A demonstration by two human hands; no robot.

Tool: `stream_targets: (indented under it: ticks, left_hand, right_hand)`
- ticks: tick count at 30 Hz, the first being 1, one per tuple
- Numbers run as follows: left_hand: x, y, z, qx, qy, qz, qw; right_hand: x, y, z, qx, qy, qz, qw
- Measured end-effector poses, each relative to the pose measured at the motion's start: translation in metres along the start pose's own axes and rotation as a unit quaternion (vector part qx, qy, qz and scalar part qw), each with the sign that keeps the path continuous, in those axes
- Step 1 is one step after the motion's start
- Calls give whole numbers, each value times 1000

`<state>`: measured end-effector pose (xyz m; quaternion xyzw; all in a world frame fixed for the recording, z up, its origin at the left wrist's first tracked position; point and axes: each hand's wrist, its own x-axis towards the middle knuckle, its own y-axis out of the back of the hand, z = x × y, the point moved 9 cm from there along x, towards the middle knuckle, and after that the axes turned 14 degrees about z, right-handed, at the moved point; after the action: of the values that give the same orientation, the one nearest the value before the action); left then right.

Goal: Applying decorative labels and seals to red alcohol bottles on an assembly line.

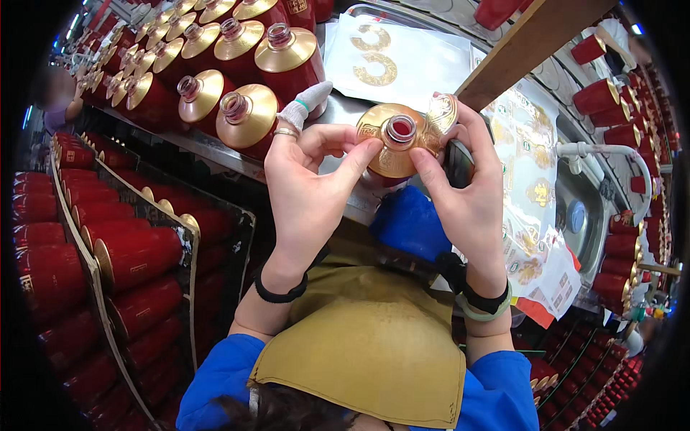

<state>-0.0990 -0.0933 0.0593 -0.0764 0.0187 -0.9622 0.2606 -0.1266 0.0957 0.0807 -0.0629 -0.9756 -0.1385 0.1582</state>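
A red bottle with a gold shoulder (pixel 392 161) and an open, clear neck stands upright between my hands. A curved, embossed gold decal (pixel 440 115) wraps part of the shoulder, and its right end lifts off the surface. My left hand (pixel 309 169) is closed, thumb and finger pinching at the decal's left end; a pale fabric cot covers its raised index finger. My right hand (pixel 467 179) is closed on the lifted end, its thumb pressing the shoulder near the neck. The bottle's body is mostly hidden beneath the shoulder.
Several gold-shouldered red bottles (pixel 248 115) crowd the bench at left. Racks of red bottles (pixel 136 258) stand lower left. A white sheet with curved gold decals (pixel 374 68) lies ahead. A wooden bar (pixel 532 54) slants at right, beside decal sheets (pixel 528 144) and a metal sink (pixel 586 237).
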Motion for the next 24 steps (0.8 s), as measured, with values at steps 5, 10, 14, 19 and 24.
stream_targets:
  ticks: [5, 10, 14, 19, 24]
  left_hand:
    - [1, -1, 1, -13, 19, 8, 1000]
    - [4, 0, -2, 28, -37, -38, 998]
    - [4, -17, -18, -155, 99, -71, 980]
    - [7, -22, -30, -210, 147, -61, 965]
    - [8, -27, -42, -266, 218, -58, 937]
  right_hand:
    - [7, 0, 7, -36, 54, -9, 998]
    - [6, -14, 7, 38, -45, -72, 996]
    - [7, -15, 6, 45, 5, -74, 996]
    - [7, -17, 7, 58, -21, -77, 995]
    - [7, -17, 8, 65, -27, -79, 994]
